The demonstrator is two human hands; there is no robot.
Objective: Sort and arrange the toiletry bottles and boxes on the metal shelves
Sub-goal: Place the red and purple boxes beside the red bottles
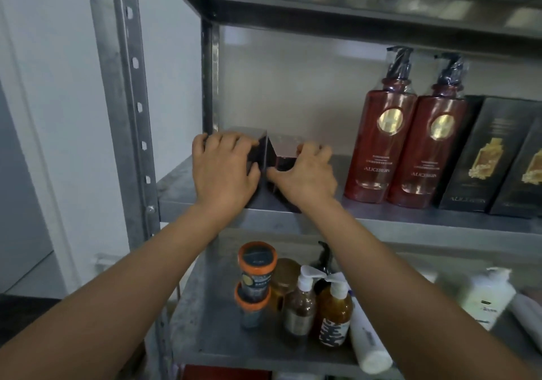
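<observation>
Two dark glossy boxes stand side by side at the left end of the middle metal shelf (410, 218). My left hand (223, 171) grips the left box (249, 136), fingers curled over its top. My right hand (308, 174) grips the right box (283, 150), which is turned at an angle with its corner against the left one. Two red pump bottles (381, 144) (431, 150) with gold labels stand to the right, then two black boxes (481, 156) (525, 174) with gold print.
On the lower shelf (211, 321) stand two stacked orange-lidded jars (256, 271), a brown-capped jar (283, 277), amber pump bottles (334, 312), a lying white tube (369, 341) and a white pump bottle (487, 297). A perforated steel upright (132, 115) frames the left. Another shelf hangs overhead.
</observation>
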